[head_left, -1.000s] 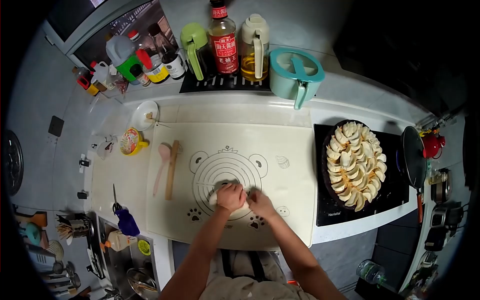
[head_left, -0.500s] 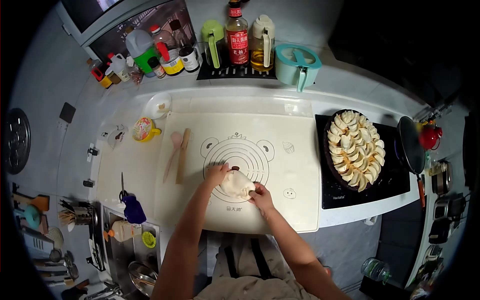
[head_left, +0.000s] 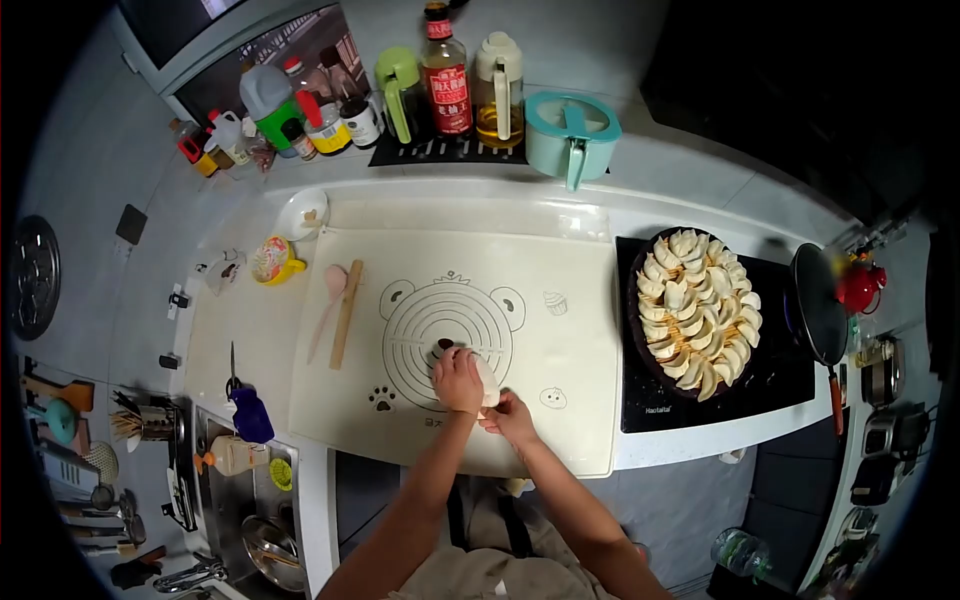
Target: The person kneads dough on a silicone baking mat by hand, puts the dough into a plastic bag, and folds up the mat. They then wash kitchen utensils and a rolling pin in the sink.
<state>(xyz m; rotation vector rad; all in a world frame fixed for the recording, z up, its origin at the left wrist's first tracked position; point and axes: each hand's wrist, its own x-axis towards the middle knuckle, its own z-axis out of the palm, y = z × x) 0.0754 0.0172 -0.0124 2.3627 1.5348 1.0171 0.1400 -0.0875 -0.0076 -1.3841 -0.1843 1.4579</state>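
A lump of pale dough (head_left: 489, 382) is between my hands over the bear-face circles of the cream baking mat (head_left: 565, 340). My left hand (head_left: 458, 381) lies over its left side with the fingers curled, covering much of it. At the lower right end, my right hand (head_left: 511, 418) pinches the dough's edge between thumb and fingers. On the mat's left part lie a wooden rolling pin (head_left: 347, 315) and a pink spoon (head_left: 333, 290).
To the right, a round tray of dumplings (head_left: 698, 312) sits on the black cooktop (head_left: 790, 375), with a frying pan (head_left: 820, 305) beyond. Bottles and a teal container (head_left: 572, 140) line the back. At left are a yellow cup (head_left: 277, 261), a white bowl (head_left: 303, 215), scissors (head_left: 234, 370) and a sink (head_left: 275, 500).
The dough has turned from lying crosswise to more upright and looks narrower. My left hand has moved from its upper left end onto its side. The view has shifted slightly.
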